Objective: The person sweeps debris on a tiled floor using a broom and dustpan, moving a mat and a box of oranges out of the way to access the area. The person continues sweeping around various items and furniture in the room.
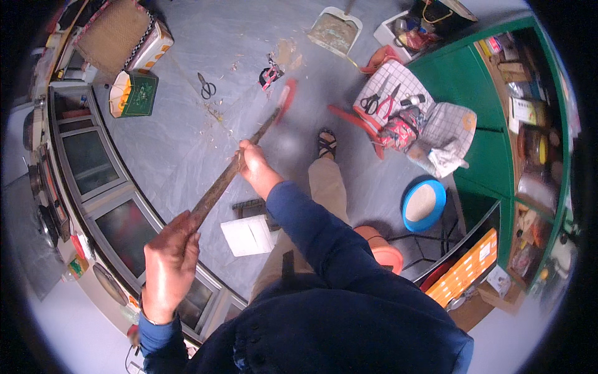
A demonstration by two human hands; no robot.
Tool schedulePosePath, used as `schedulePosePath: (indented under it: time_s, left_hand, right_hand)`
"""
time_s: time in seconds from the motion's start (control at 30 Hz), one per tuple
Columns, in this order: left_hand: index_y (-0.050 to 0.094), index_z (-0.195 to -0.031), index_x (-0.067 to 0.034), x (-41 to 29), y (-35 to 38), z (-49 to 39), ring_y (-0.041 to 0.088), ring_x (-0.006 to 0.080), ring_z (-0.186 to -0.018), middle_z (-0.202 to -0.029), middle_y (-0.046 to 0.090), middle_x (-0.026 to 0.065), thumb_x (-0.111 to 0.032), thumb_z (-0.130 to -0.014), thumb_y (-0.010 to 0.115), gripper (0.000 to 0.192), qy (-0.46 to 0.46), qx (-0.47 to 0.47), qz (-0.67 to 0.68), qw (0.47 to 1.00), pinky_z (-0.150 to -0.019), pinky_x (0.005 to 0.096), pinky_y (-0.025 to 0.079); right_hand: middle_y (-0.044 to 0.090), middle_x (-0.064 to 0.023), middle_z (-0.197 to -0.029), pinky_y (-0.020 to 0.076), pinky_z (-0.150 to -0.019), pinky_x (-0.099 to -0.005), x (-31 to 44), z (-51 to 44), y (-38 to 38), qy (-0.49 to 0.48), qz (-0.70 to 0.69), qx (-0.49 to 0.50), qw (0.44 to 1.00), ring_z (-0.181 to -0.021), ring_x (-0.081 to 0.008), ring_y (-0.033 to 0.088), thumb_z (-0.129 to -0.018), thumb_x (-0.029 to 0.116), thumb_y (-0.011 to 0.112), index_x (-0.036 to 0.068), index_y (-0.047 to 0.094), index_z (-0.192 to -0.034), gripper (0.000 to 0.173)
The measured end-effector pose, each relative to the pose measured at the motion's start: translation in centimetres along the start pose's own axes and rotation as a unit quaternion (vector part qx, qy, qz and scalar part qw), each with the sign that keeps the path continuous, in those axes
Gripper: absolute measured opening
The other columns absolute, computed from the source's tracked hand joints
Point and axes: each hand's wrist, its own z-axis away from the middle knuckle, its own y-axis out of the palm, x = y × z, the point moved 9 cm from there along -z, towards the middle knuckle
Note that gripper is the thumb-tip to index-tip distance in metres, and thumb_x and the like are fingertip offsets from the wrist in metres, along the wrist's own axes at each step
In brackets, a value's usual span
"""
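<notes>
A broom with a wooden handle [217, 189] slants across the view. Around its upper end is my left hand [170, 262]; further down the shaft, my right hand [254, 161] grips it too. The red broom head [287, 96] is blurred, close to the grey floor. Just beyond it lie a pink-and-black cloth scrap [270, 75] and a patch of brownish debris [288, 53]. Small pale bits and yellowish litter [214, 112] are scattered left of the broom head. Black-handled scissors [206, 86] rest on the floor nearby. A dirty white dustpan [336, 32] sits at the far side.
On the right, a chair with a checked cover [392, 82] holds scissors, red-handled pliers [388, 100] and cloth. Near it are a blue basin [424, 205], an orange bucket [380, 248] and a green cabinet [481, 163]. Glass-fronted cupboards [91, 159] and a green box [140, 93] border the left.
</notes>
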Motion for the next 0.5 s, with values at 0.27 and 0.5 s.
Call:
schedulePosePath:
  time_s: [0.27, 0.5]
  left_hand:
    - [0.066, -0.106, -0.002, -2.7, -4.4, -4.7, 0.065, 0.0322, -0.100, -0.104, 0.065, 0.0237, 0.004, -0.075, 0.064, 0.032, -0.111, 0.001, 0.124, 0.986, -0.081, 0.0338, 0.053]
    - [0.064, -0.108, 0.001, -7.0, 1.5, -15.8, 0.066, 0.0154, -0.069, -0.108, 0.065, 0.0171, 0.002, -0.085, 0.060, 0.024, 0.009, 0.014, 0.146, 0.989, -0.056, 0.0271, 0.055]
  right_hand:
    - [0.053, -0.0073, -0.073, 0.0528, -0.059, -0.0396, 8.0, 3.7, 1.9, -0.023, -0.019, 0.014, 0.999, -0.065, -0.0213, 0.056, -0.086, 0.018, 0.057, 0.005, 0.047, -0.093, 0.018]
    - [0.050, -0.0068, -0.073, 0.0510, -0.058, -0.0368, 19.5, -2.9, -3.0, -0.038, 0.044, -0.086, 0.995, -0.062, -0.0201, 0.053, -0.084, 0.019, 0.056, 0.004, 0.049, -0.088, 0.017]
